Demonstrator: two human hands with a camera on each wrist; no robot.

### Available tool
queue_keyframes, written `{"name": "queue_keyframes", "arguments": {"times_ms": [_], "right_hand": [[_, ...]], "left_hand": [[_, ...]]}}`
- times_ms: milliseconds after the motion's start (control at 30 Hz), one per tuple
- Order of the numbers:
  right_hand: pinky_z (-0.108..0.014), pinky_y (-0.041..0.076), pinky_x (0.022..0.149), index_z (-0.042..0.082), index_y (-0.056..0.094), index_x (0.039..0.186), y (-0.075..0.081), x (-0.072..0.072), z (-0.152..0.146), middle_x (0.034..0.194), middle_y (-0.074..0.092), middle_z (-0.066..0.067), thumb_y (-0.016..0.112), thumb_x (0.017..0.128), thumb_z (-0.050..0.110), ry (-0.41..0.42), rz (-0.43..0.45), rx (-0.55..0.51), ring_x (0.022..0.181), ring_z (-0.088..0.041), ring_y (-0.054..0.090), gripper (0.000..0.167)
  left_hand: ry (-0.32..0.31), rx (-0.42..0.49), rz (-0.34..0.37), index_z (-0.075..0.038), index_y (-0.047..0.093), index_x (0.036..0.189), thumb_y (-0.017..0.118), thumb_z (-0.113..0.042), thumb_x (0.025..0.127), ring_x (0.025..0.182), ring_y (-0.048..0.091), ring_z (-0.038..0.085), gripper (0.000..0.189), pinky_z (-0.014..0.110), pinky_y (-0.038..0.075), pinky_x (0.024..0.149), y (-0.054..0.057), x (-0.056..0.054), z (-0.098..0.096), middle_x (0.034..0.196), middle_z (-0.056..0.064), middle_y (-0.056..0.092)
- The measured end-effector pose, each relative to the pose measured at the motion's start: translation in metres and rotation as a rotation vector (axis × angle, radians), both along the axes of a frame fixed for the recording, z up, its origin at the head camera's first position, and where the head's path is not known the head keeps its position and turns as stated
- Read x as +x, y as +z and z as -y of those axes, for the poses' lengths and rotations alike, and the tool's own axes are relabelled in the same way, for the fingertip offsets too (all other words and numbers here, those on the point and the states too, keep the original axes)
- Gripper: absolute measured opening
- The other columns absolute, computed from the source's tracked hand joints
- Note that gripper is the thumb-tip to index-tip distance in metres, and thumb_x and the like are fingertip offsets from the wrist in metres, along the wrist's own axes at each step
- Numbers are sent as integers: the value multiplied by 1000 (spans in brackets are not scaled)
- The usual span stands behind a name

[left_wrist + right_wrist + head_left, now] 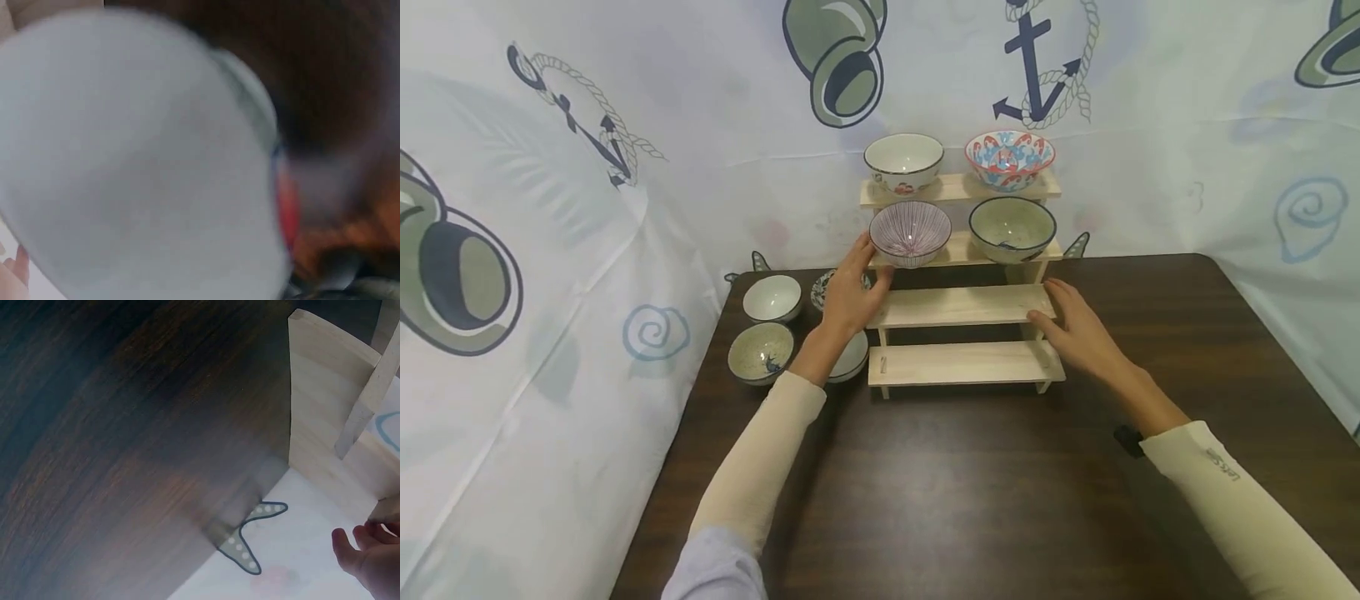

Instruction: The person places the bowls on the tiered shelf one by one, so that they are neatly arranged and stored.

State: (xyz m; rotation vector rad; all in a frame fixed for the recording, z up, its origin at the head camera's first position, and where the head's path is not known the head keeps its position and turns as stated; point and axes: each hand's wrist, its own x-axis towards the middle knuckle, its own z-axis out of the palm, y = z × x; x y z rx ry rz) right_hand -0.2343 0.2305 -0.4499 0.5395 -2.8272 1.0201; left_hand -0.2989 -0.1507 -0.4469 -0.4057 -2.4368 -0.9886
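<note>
Both hands are at a tiered wooden stand (955, 307). My left hand (850, 296) lies by its left end, forefinger beside the purple-striped bowl (910, 232) and thumb apart below it; whether it touches the bowl is unclear. The right hand (1081, 335) holds the stand's right end, thumb on the third step and fingers at the side. In the right wrist view, those fingers (370, 544) meet the pale wood. Next to the striped bowl sits a green bowl (1011, 227). A white bowl (902, 162) and a red-and-blue patterned bowl (1009, 158) occupy the top tier.
Left of the stand, on the dark table (970, 500), are a white bowl (772, 297), a speckled bowl (760, 350), a patterned bowl (820, 292) and pale bowls (850, 360) partly behind the left arm. A blurred pale round surface (137, 156) fills much of the left wrist view.
</note>
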Motion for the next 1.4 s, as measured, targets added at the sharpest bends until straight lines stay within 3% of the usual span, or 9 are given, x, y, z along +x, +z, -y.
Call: {"name": "queue_keyframes", "arguments": {"times_ms": [133,333,500,667,867,1067,1233,1400], "right_hand": [[-70,25,120,-11,25,158,-3,-1,0,165,22,-33,50,108,35,-2,-11,-29,152,-53,24,72],[-71,23,119,-8,21,160,-15,3,4,167,18,-31,43,111,33,-6,-18,-95,154,-53,21,68],[-73,22,118,-6,21,161,-17,5,3,169,16,-28,39,112,33,-31,-35,-152,154,-53,19,65],[-74,26,116,-6,24,160,-22,12,6,168,19,-28,41,112,29,-52,-71,-196,153,-54,23,62],[-74,28,115,-3,28,160,-32,20,14,167,23,-25,43,111,30,-83,-82,-222,152,-52,25,61],[-75,29,113,-4,31,159,-43,38,24,166,27,-24,44,111,30,-113,-56,-251,152,-52,27,60],[-75,30,113,-3,31,159,-43,43,30,167,26,-23,44,112,32,-118,-18,-278,152,-51,26,60],[-75,31,111,-4,33,158,-22,31,17,166,27,-24,47,111,31,-89,-37,-250,151,-52,28,60]], "left_hand": [[38,97,117,-21,38,161,49,-53,102,156,34,25,67,58,31,124,0,13,8,172,-9,25],[131,109,214,-17,39,160,50,-46,105,154,36,33,63,60,33,122,-5,57,41,169,5,34],[106,-38,382,-9,40,159,61,-51,99,156,29,40,76,65,28,122,-6,86,59,167,17,35],[91,-261,451,1,37,157,75,-61,84,155,23,49,104,70,22,122,-14,104,67,165,28,30],[132,-346,454,5,34,157,87,-63,69,154,23,53,123,69,12,125,-30,122,74,163,34,30],[157,-384,398,2,38,155,88,-65,65,152,29,51,123,73,10,122,-38,140,78,159,33,38],[186,-381,318,2,44,151,91,-62,61,146,40,49,120,74,11,121,-36,146,81,152,31,47],[210,-317,260,6,48,146,94,-53,58,138,48,45,115,73,13,122,-41,141,68,140,29,55]]}}
